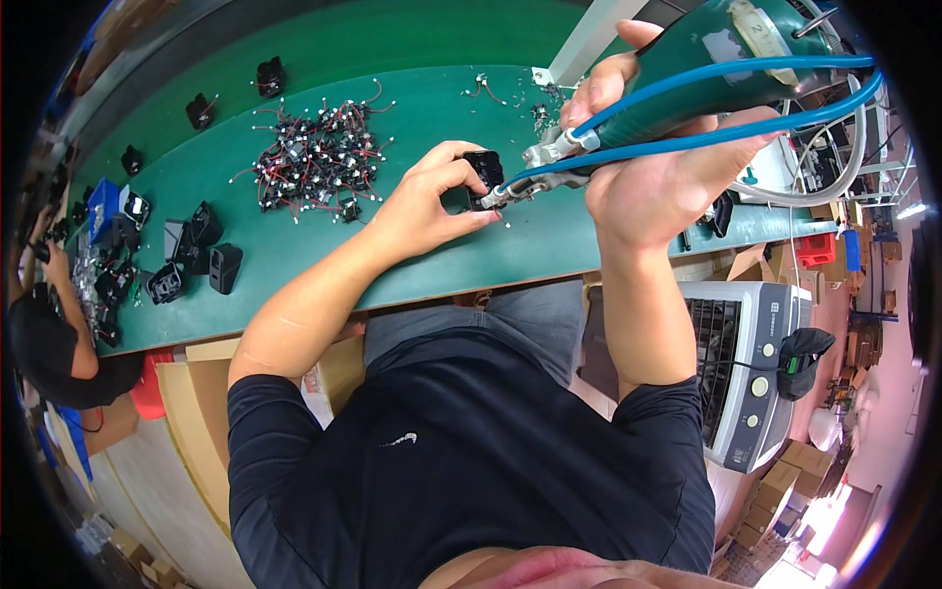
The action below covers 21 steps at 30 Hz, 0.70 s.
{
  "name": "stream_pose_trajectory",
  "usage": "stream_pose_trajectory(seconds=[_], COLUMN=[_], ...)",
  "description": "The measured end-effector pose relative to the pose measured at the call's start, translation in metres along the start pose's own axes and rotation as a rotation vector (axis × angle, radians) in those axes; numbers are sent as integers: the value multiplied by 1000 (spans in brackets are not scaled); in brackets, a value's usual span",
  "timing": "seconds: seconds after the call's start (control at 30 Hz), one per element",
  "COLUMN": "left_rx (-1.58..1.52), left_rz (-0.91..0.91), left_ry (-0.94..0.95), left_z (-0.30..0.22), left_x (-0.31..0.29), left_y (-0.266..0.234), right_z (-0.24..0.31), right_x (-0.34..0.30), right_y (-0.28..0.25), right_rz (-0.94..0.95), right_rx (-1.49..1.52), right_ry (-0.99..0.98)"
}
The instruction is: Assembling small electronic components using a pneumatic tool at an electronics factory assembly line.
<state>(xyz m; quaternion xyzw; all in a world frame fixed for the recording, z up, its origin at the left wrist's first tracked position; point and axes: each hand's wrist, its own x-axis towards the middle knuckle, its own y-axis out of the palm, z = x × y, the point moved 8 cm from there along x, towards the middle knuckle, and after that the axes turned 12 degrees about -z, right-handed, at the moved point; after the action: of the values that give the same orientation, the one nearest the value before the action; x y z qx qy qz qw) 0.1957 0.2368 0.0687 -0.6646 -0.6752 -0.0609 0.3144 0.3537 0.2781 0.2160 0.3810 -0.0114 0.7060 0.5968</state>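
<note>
My left hand [437, 194] is closed on a small black plastic part [482, 165], pinching it between thumb and fingers over the green table. In my right hand [648, 196] is a bulky green hand-held air tool [677, 83] with metal fittings and two blue hoses [721, 67]. Its narrow metal tip [497, 198] reaches the near side of the black part, close to my left thumb; whether it touches the part cannot be made out. Left of my left hand lies a heap of small black parts with red and black wires [319, 162].
Black housings [226, 267] and a blue bin [102, 204] stand toward the table's left end, near another person's arm [69, 304]. Loose wires [483, 88] lie at the back. A white post [594, 41] rises behind. An air cooler [751, 368] stands to my right.
</note>
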Motion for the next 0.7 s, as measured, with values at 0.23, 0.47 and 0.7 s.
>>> stream_pose_trajectory(seconds=[0.23,0.47,0.7], left_rx=[7,2,-28], left_rz=[14,20,4], left_ry=[18,0,-9], left_z=[-4,-5,-4], left_x=[0,1,-1], left_y=[1,1,0], right_z=[-2,-6,-11], right_x=[-1,-2,-6], right_y=[0,0,2], right_rz=[0,-2,-59], right_rx=[33,36,121], right_ry=[6,31,135])
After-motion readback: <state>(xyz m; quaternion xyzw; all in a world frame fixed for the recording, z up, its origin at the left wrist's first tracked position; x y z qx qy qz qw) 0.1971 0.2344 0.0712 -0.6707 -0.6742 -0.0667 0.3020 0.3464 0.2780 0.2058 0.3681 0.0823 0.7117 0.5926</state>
